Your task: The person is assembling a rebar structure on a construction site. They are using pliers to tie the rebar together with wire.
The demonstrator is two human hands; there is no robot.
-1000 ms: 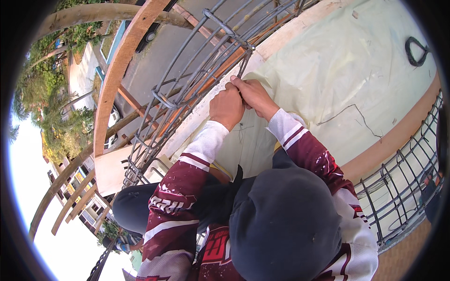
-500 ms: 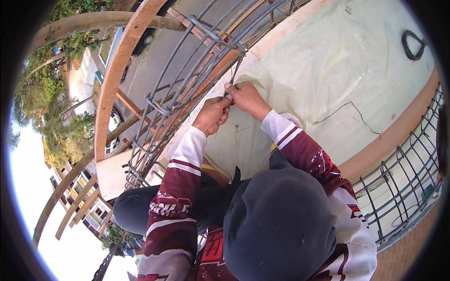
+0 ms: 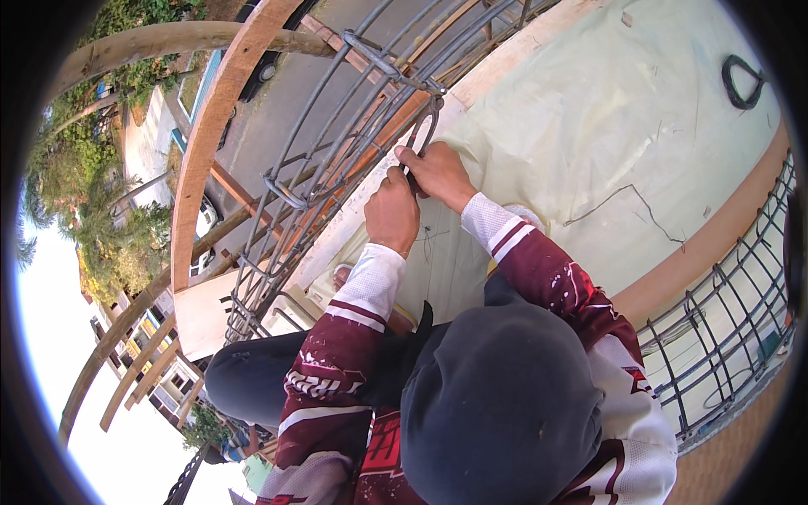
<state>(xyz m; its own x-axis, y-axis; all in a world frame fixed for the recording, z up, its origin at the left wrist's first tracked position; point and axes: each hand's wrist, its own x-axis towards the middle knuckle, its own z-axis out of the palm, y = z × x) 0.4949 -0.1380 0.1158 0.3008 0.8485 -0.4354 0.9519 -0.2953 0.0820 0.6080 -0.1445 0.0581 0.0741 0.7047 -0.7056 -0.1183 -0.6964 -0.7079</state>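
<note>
A dark tie wire point(image 3: 434, 126) bows out in a loop from the corner of the steel rebar cage point(image 3: 370, 52) toward both my hands. My right hand point(image 3: 443, 177) is closed with thumb and fingers pinched on the wire, just below the loop. Close beside it, on the left, my left hand point(image 3: 393, 212) is closed in a fist, back of the hand up. Its fingertips meet the wire's lower part next to the right hand; the grip itself is partly hidden.
A pale plastic sheet point(image 3: 581, 109) covers the surface at right, with a bent wire point(image 3: 627, 187) and a black wire coil point(image 3: 741, 82) on it. A rebar mesh point(image 3: 715, 311) runs along the lower right. Timber point(image 3: 210, 126) frames the left edge, with a road point(image 3: 295, 93) far below.
The wire has gone from nearly straight to a bowed loop. My left hand has turned back-up and shifted right; my right hand has moved slightly left.
</note>
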